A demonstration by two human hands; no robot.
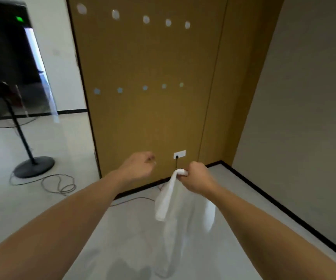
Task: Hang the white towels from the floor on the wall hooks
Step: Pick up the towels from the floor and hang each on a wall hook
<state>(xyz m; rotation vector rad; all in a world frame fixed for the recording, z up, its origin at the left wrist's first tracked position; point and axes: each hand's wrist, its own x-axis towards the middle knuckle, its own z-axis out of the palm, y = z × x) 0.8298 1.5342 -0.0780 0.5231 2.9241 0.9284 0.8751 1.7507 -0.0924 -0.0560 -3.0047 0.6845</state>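
Since the right hand (196, 176) pinches only one corner of the limp white cloth towel (169, 201) above the floor, it may slip; the blurred left hand (140, 164) seems loosely curled, empty, far below the round pale wall hooks (145, 87).

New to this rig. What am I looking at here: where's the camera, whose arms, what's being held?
There is no machine: a person wears one wide-angle camera on the head, looking forward and down, so the two bare arms reaching in from the bottom are their own. The right hand grips a white towel by its top, and the rest hangs down toward the pale floor. The left hand is loosely curled and holds nothing. Ahead is a brown wall panel with two rows of small round hooks, all bare. A black floor stand with a coiled cable sits on the left.
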